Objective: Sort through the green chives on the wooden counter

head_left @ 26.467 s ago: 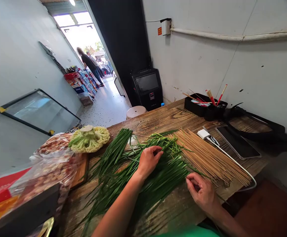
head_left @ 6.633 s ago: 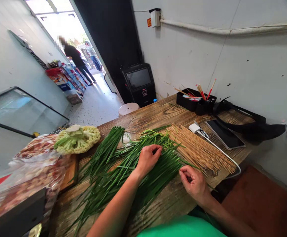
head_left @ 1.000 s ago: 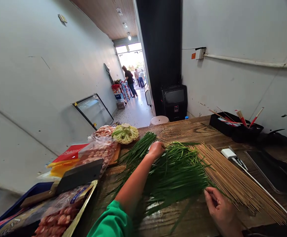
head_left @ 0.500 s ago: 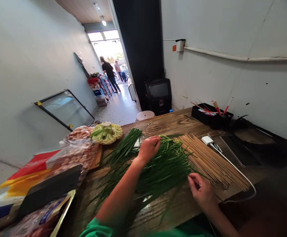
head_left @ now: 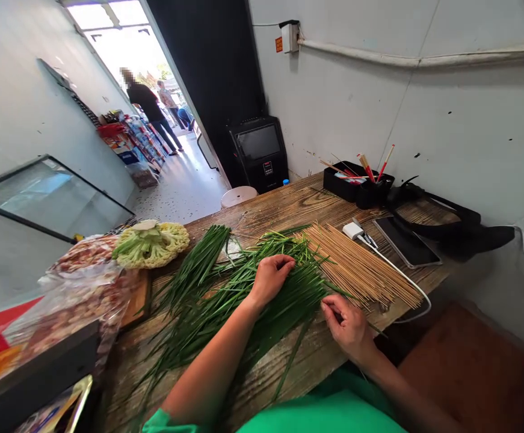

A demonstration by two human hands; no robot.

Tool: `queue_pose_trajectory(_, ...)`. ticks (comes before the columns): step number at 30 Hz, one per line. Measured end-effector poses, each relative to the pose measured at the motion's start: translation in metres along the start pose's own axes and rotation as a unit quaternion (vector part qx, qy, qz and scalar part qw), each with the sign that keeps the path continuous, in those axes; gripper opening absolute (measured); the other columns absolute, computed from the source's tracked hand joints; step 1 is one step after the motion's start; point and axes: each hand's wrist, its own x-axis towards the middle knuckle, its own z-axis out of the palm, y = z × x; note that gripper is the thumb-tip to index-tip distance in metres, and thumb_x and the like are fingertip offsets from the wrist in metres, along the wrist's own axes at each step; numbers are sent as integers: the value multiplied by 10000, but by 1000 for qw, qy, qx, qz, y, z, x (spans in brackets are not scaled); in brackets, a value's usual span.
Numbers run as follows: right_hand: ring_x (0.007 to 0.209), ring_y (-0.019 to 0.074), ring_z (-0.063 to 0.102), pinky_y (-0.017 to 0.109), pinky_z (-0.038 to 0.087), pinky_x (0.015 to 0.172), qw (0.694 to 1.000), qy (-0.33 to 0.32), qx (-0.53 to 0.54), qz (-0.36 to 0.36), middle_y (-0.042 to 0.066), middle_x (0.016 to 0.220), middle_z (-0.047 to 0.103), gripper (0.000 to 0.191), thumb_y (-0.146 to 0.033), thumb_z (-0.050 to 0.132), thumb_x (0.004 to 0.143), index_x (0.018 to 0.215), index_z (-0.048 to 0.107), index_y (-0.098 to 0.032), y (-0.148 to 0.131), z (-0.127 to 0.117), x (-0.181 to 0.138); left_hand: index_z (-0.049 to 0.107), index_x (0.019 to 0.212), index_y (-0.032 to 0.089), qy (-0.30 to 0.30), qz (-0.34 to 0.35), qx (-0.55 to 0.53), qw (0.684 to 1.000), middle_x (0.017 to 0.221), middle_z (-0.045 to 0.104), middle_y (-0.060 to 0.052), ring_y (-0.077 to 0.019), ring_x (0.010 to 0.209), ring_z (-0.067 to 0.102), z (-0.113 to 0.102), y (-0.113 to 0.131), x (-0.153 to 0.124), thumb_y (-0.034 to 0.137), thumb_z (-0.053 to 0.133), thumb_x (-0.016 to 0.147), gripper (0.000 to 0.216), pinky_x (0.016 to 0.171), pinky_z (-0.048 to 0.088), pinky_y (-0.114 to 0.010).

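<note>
A loose heap of garlic chives lies across the wooden table in front of me. Over its middle is my left hand, thumb and fingers pressed together close to the stalks; what they pinch is hidden. My right hand is at the heap's right edge, by the chive ends. Its thumb and forefinger are closed in a pinch, on something too fine to make out. A neater bundle of chives lies behind on the left. Many thin bamboo skewers are spread beside the heap on the right.
A cauliflower, bagged meat and a cutting board occupy the left side. On the right are a phone, a white charger with its cable, and a black box. People stand in the far doorway.
My view has turned right and down, so the surroundings appear shifted left. Both hands stay at the chives in a pinch, with the left slightly nearer the heap's middle.
</note>
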Motion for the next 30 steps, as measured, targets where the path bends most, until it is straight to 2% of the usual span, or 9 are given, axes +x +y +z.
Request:
queue_pose_trajectory(3, 581, 145, 643, 221, 458, 534, 1000, -5, 2, -2, 11, 640, 665, 186, -283, 416, 892, 836, 571, -197, -1, -1, 1, 683, 797, 135, -23, 3, -17, 1000, 663, 646, -13, -103, 579, 542, 1, 1, -1, 306, 538, 777, 225, 558, 412, -205)
queue_pose_trajectory(8, 570, 141, 631, 217, 452, 527, 1000, -8, 6, 0, 10, 643, 663, 193, -284, 413, 894, 840, 578, -199, -1, -2, 0, 686, 877, 124, -16, -9, -14, 1000, 746, 684, -38, -120, 652, 589, 2, 4, -2, 230, 545, 757, 213, 629, 454, -217)
queue_pose_trajectory(16, 569, 141, 626, 218, 441, 527, 1000, 1, -6, -17, 8, 638, 650, 204, -280, 399, 903, 826, 569, -199, -3, -2, 1, 697, 814, 140, -19, -10, -12, 1000, 712, 689, -26, -118, 633, 600, 3, 6, -3, 249, 562, 754, 184, 593, 453, -204)
queue_pose_trajectory(30, 560, 146, 635, 212, 441, 503, 1000, 5, -12, -22, 21, 667, 673, 227, -284, 398, 904, 817, 587, -193, -2, -2, 2, 704, 825, 142, -7, 13, 10, 1000, 743, 697, -30, -124, 654, 598, 7, 2, -2, 225, 550, 766, 185, 619, 450, -219)
